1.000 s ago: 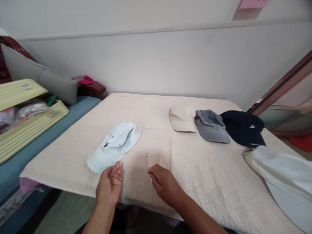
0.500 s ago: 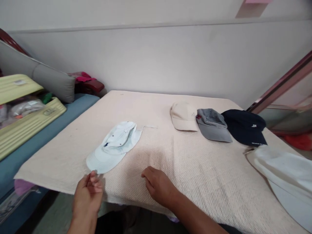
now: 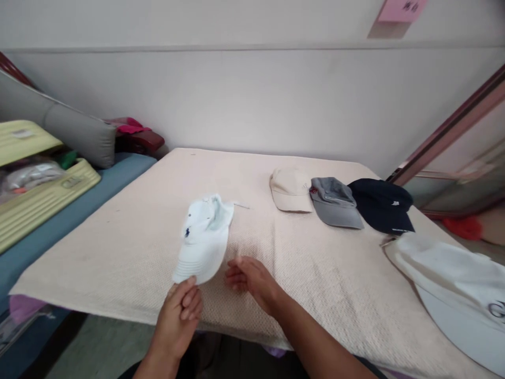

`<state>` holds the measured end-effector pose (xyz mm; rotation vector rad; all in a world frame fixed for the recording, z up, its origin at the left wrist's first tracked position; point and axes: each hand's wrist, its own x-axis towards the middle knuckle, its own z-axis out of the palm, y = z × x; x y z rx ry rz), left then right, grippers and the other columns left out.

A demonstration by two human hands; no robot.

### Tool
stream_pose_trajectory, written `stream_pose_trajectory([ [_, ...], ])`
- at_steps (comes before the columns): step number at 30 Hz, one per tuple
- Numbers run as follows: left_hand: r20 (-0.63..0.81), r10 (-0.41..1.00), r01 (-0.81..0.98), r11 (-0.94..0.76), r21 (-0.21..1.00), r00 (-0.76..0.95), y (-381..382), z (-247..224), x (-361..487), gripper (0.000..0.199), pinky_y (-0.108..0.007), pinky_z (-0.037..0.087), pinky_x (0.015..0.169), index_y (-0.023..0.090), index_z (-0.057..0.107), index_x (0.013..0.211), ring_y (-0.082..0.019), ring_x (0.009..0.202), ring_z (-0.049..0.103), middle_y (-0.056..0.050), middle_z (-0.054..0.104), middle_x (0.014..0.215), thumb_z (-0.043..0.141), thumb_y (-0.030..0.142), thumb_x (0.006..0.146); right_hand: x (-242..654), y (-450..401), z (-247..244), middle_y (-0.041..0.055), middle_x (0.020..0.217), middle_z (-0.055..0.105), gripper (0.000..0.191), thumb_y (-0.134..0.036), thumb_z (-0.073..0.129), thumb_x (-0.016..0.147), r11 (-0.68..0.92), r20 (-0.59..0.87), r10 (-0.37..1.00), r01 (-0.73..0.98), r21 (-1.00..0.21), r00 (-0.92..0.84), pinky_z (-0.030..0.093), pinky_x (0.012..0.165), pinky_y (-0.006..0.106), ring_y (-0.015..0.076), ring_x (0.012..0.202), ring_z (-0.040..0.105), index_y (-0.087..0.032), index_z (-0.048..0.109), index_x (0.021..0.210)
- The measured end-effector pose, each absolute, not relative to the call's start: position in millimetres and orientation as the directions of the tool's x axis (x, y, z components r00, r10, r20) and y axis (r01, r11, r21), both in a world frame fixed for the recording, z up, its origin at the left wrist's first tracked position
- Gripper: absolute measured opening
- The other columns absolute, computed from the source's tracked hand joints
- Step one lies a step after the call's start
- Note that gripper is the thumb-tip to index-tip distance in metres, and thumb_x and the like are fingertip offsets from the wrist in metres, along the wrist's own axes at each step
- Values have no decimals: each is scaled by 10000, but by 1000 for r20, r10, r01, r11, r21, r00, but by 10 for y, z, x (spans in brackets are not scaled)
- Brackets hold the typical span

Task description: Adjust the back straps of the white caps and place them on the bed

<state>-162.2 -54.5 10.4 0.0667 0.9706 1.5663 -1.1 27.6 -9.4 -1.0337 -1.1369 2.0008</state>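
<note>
Left hand point(image 3: 179, 310) pinched the brim of the pale blue cap point(image 3: 204, 239) at the surface's point(image 3: 130, 247) 6 o'clock edge; right hand point(image 3: 248, 278) rested loosely curled, empty, at the cap's 4 o'clock.

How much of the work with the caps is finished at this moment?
Done: the beige cap, grey cap and navy cap lie in a row. In hand: the left hand pinches the brim of the pale blue cap; the right hand rests beside it. Left: that cap lies apart from the row.
</note>
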Motion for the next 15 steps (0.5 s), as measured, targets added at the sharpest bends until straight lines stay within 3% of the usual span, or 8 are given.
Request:
stream_pose_trajectory([
  [2,-406,889,-722,136,679,-214,-601,61,-1483,325,-169,280,350,180,442,536,-20,310,260,101,334,387,676,118,753,71,380,-8,116,951,681,447,-556,497,866,-534,-331,792,-321,-782,-513,484,741,326,200,846,652,-149,609,1011],
  [5,-362,931,-560,275,782,-47,-695,-26,-1314,308,-171,240,359,179,488,525,-27,326,246,90,333,360,708,191,741,288,566,155,103,1020,697,444,-534,440,893,-542,-300,830,-555,-632,-469,483,846,366,221,942,649,-174,603,1097],
  [7,-396,914,-436,392,810,85,-746,-79,-1246,258,-174,190,345,176,549,549,-31,321,237,79,364,349,722,233,732,471,663,255,85,942,720,392,-468,414,906,-530,-319,847,-639,-558,-424,488,863,388,236,946,657,-177,618,1070],
  [9,-415,885,-353,465,812,211,-767,-103,-1225,200,-177,277,374,166,614,585,-50,351,347,38,476,396,739,248,719,638,703,326,70,840,728,331,-400,426,891,-516,-328,857,-665,-540,-399,495,866,404,245,912,672,-175,636,1011],
  [12,-392,870,-417,489,766,300,-728,-65,-1272,116,-261,497,651,170,703,743,-171,665,630,-63,685,681,784,170,660,785,654,363,55,778,725,274,-371,490,832,-488,-285,871,-639,-595,-400,496,875,421,257,896,680,-185,648,956],
  [15,-441,879,-630,447,635,179,-612,29,-1356,247,-364,507,834,182,710,936,-275,978,641,-133,708,998,760,194,694,843,548,348,69,776,724,274,-388,525,770,-478,-243,864,-568,-670,-441,497,872,435,273,914,676,-184,655,898],
])
